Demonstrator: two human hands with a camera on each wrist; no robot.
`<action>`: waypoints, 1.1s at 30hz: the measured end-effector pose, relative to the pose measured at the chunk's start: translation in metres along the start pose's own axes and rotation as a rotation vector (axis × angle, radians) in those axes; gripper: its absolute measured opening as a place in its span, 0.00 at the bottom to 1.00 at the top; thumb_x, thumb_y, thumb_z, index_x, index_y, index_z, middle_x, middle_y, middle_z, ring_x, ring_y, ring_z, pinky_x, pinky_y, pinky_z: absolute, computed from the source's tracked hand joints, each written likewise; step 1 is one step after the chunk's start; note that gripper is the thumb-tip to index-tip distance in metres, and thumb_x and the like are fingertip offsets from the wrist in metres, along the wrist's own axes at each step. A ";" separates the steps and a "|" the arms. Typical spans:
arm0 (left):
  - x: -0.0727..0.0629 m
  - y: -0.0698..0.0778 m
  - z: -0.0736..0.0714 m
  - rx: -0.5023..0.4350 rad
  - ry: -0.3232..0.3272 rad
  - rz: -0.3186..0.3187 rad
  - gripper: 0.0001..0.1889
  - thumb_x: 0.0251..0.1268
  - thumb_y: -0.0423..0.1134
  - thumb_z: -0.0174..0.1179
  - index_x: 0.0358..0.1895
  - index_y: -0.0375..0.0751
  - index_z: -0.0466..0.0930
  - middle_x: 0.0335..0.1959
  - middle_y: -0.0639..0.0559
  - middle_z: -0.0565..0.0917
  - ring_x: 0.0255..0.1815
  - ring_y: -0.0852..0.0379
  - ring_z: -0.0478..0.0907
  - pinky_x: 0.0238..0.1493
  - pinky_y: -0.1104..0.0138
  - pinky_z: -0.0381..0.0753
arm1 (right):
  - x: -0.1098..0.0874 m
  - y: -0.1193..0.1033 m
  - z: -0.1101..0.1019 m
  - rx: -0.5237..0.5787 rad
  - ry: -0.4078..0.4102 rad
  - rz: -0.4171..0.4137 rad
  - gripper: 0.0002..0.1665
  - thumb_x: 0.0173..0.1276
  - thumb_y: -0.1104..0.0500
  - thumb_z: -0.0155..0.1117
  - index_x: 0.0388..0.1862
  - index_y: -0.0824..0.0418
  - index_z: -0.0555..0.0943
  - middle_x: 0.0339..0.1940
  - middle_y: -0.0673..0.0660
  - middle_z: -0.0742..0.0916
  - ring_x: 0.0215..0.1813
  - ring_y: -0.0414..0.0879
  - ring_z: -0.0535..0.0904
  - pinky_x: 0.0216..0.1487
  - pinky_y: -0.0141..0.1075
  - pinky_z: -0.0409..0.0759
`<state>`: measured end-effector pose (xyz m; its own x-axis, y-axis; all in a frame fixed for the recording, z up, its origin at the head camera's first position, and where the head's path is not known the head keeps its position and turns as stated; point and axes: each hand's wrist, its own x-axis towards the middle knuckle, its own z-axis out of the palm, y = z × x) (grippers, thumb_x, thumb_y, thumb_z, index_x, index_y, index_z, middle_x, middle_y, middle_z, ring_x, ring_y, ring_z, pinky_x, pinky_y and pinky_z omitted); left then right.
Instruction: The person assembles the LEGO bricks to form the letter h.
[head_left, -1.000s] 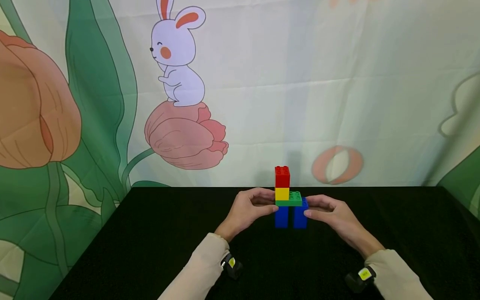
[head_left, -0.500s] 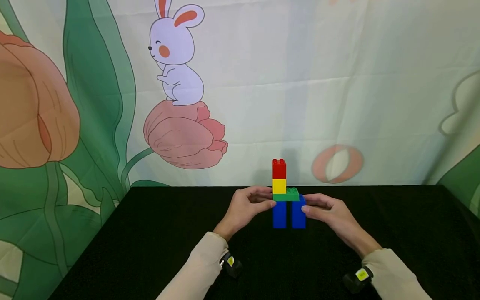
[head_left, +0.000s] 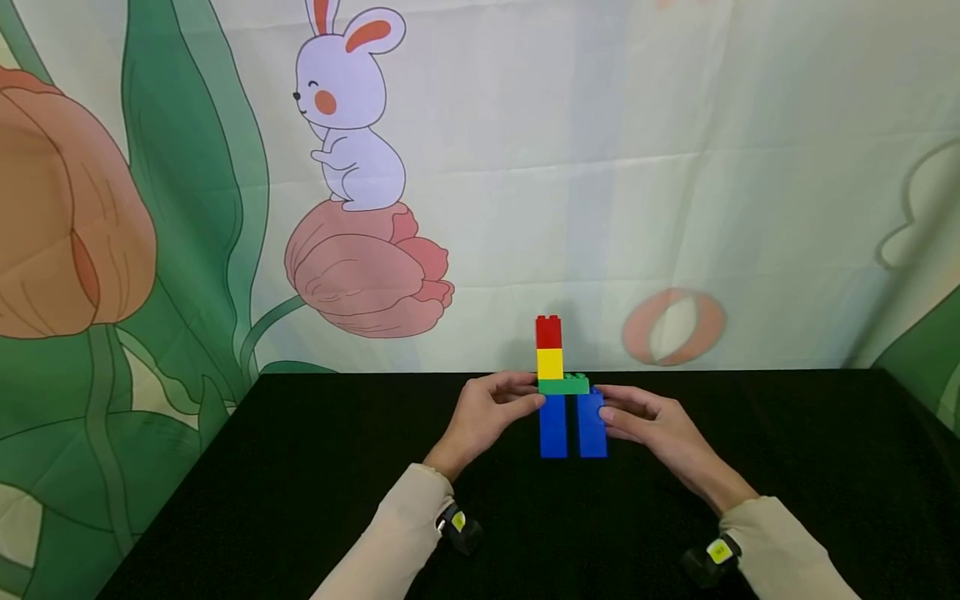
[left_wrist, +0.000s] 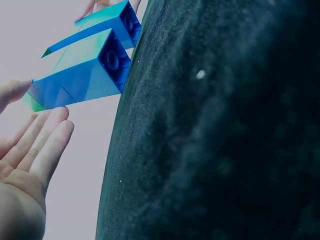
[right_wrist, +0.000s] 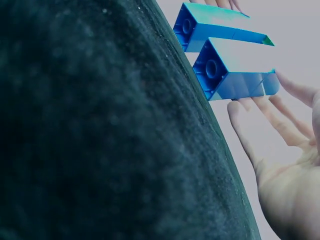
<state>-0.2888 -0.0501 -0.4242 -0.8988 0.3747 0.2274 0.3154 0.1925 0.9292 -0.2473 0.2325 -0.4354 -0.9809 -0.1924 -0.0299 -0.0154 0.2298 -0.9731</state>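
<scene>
In the head view, two blue brick columns (head_left: 553, 427) stand side by side with a narrow gap between them. A green brick (head_left: 562, 387) bridges their tops. On its left end sit a yellow brick (head_left: 550, 364) and, above that, a red brick (head_left: 548, 332). My left hand (head_left: 482, 417) pinches the build at the green brick and left column, thumb in front, fingers behind. My right hand (head_left: 651, 421) grips the upper right column the same way. Both wrist views show the hollow undersides of the left column (left_wrist: 85, 70) and right column (right_wrist: 245, 82), raised off the cloth.
A black cloth-covered table (head_left: 300, 500) lies beneath the hands. Behind it hangs a pale curtain (head_left: 510, 167) printed with a rabbit and flowers. A small black camera is strapped to each wrist.
Both hands and the build have shifted slightly left. The build has tilted, its top rising in view, so fewer stud tops and more of the blue columns' front faces show.
</scene>
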 end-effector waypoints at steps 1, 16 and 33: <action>0.000 0.000 0.000 0.002 0.001 -0.005 0.19 0.74 0.43 0.70 0.62 0.39 0.86 0.52 0.47 0.90 0.51 0.51 0.88 0.57 0.59 0.87 | 0.000 0.000 0.000 0.000 -0.002 -0.003 0.42 0.75 0.43 0.70 0.80 0.60 0.69 0.73 0.67 0.77 0.69 0.59 0.79 0.63 0.43 0.83; -0.001 -0.004 -0.003 -0.081 -0.041 -0.071 0.20 0.77 0.41 0.67 0.64 0.35 0.83 0.53 0.44 0.89 0.52 0.49 0.89 0.56 0.61 0.87 | 0.000 0.000 0.004 0.026 -0.033 0.024 0.42 0.77 0.43 0.67 0.80 0.62 0.68 0.72 0.68 0.78 0.64 0.57 0.83 0.64 0.45 0.83; 0.000 -0.008 -0.005 -0.098 -0.100 -0.123 0.20 0.76 0.40 0.68 0.64 0.33 0.83 0.53 0.43 0.89 0.53 0.49 0.88 0.54 0.61 0.88 | 0.001 0.003 0.006 0.036 -0.038 0.050 0.41 0.78 0.43 0.67 0.79 0.64 0.68 0.72 0.68 0.78 0.63 0.57 0.84 0.63 0.47 0.84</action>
<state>-0.2933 -0.0562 -0.4304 -0.8923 0.4434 0.0848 0.1696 0.1551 0.9732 -0.2473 0.2275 -0.4393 -0.9722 -0.2176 -0.0866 0.0411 0.2056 -0.9778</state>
